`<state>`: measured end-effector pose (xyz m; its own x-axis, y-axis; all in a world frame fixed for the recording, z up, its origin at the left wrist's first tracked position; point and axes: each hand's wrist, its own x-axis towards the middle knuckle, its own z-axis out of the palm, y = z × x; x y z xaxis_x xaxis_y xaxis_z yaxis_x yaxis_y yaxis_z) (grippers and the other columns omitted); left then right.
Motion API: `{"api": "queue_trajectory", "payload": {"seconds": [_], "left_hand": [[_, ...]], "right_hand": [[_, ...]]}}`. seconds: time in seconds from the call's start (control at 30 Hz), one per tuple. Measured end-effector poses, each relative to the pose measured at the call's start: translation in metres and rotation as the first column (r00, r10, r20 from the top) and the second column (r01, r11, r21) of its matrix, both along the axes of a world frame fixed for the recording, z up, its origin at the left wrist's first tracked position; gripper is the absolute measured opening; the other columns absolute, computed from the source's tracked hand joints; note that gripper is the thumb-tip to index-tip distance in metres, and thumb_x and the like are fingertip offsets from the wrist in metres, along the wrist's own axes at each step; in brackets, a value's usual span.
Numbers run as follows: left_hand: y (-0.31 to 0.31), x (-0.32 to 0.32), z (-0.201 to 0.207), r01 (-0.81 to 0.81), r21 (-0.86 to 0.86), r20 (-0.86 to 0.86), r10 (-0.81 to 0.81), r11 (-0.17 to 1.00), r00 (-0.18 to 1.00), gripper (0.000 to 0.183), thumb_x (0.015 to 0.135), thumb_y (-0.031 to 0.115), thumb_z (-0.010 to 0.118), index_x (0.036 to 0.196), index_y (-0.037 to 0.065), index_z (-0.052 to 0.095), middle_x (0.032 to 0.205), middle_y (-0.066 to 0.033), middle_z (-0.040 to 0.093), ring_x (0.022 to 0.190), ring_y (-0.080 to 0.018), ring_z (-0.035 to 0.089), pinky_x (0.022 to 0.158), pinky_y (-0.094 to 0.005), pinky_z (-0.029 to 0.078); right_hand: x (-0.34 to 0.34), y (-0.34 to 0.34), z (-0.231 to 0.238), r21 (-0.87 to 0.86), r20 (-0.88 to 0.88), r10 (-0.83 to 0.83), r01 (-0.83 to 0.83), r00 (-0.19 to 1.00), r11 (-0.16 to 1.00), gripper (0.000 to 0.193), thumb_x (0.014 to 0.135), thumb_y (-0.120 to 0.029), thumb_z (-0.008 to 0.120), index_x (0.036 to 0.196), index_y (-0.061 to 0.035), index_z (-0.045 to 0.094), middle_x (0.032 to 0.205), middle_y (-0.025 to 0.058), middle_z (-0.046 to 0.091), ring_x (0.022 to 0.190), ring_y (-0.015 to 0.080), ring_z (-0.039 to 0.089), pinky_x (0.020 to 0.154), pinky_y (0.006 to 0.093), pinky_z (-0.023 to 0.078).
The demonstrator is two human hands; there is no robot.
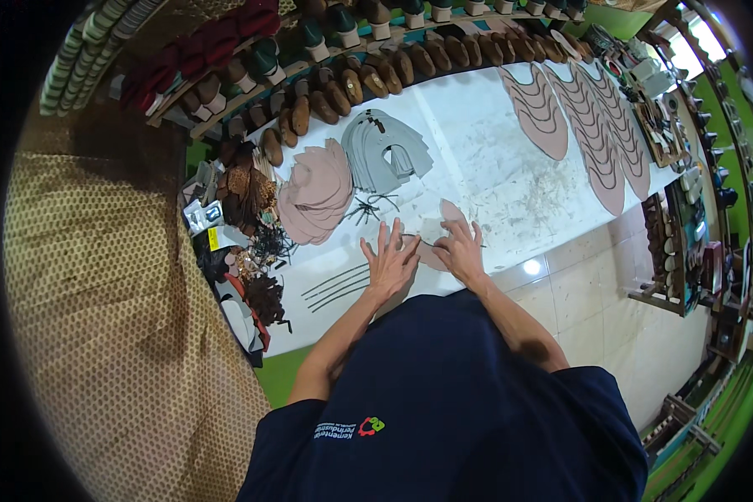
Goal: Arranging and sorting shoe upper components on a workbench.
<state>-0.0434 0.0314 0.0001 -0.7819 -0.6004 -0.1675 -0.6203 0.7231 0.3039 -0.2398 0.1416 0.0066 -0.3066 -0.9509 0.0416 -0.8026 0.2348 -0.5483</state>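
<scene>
A thin dark strip (426,243) stretches between my two hands over a pink pointed shoe-upper piece (431,258) on the white table. My left hand (389,266) pinches the strip's left part near its index fingertip, the other fingers spread. Bent fingers of my right hand (462,253) grip the strip farther right and partly cover the pink piece; its tip (452,211) shows beyond them. Several similar dark strips (336,286) lie side by side left of my left hand. A small heap of short black strips (368,207) sits just beyond it.
Fanned pink pieces (316,197) and grey curved pieces (385,151) are stacked toward the far left. Rows of overlapping pink pieces (590,125) lie at the right. Wooden shoe lasts (372,79) line the far edge; scraps (268,247) crowd the left edge. Shelves (673,251) stand right.
</scene>
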Motion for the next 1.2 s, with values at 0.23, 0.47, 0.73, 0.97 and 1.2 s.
{"api": "queue_trajectory", "payload": {"seconds": [0.23, 0.47, 0.73, 0.97, 1.2], "left_hand": [[-0.001, -0.001, -0.001, 0.017, -0.017, 0.004, -0.017, 1.0, 1.0, 0.05, 0.104, 0.048, 0.058, 0.153, 0.038, 0.056, 0.179, -0.0118, 0.01, 0.163, -0.0412, 0.005, 0.113, -0.0841, 0.005], [-0.003, -0.003, 0.003, 0.042, -0.039, -0.002, -0.042, 0.998, 0.999, 0.05, 0.104, 0.047, 0.058, 0.152, 0.037, 0.057, 0.179, -0.0112, 0.012, 0.163, -0.0397, 0.007, 0.113, -0.0838, 0.005], [-0.008, -0.002, 0.003, 0.165, -0.142, 0.021, -0.164, 0.976, 0.986, 0.055, 0.103, 0.045, 0.058, 0.157, 0.032, 0.052, 0.179, -0.0113, 0.013, 0.163, -0.0389, 0.007, 0.115, -0.0814, 0.004], [0.003, -0.001, 0.009, 0.091, -0.077, -0.012, -0.092, 0.993, 0.996, 0.06, 0.104, 0.039, 0.058, 0.162, 0.035, 0.044, 0.179, -0.0122, 0.011, 0.163, -0.0409, 0.007, 0.114, -0.0829, 0.007], [0.003, 0.001, -0.003, 0.133, -0.127, 0.045, -0.129, 0.983, 0.991, 0.057, 0.104, 0.039, 0.057, 0.16, 0.04, 0.045, 0.178, -0.0109, 0.013, 0.163, -0.04, 0.009, 0.112, -0.0841, 0.005]], "right_hand": [[0.003, -0.007, 0.007, -0.087, -0.007, -0.031, 0.03, 1.0, 0.996, 0.017, 0.09, -0.028, 0.077, 0.09, -0.0107, 0.08, 0.14, 0.0065, 0.061, 0.145, 0.0304, 0.045, 0.121, 0.0666, 0.02], [0.016, -0.005, 0.006, -0.022, -0.062, -0.043, 0.042, 0.997, 0.999, 0.021, 0.089, -0.027, 0.074, 0.08, -0.0089, 0.08, 0.143, 0.0064, 0.059, 0.148, 0.0337, 0.04, 0.122, 0.0697, 0.016], [0.018, -0.008, -0.001, -0.033, -0.132, -0.015, 0.011, 0.991, 0.999, 0.021, 0.088, -0.026, 0.073, 0.08, -0.0076, 0.08, 0.143, 0.0068, 0.059, 0.149, 0.0339, 0.04, 0.123, 0.0695, 0.015], [0.018, -0.008, -0.006, -0.046, -0.118, -0.045, 0.04, 0.992, 0.998, 0.02, 0.086, -0.023, 0.073, 0.078, -0.0064, 0.08, 0.139, 0.0079, 0.062, 0.147, 0.0336, 0.042, 0.123, 0.0678, 0.016], [0.019, -0.007, -0.001, -0.066, -0.102, -0.049, 0.043, 0.994, 0.997, 0.019, 0.086, -0.022, 0.073, 0.079, -0.0058, 0.08, 0.137, 0.0087, 0.064, 0.145, 0.0329, 0.045, 0.124, 0.0653, 0.019]]}}
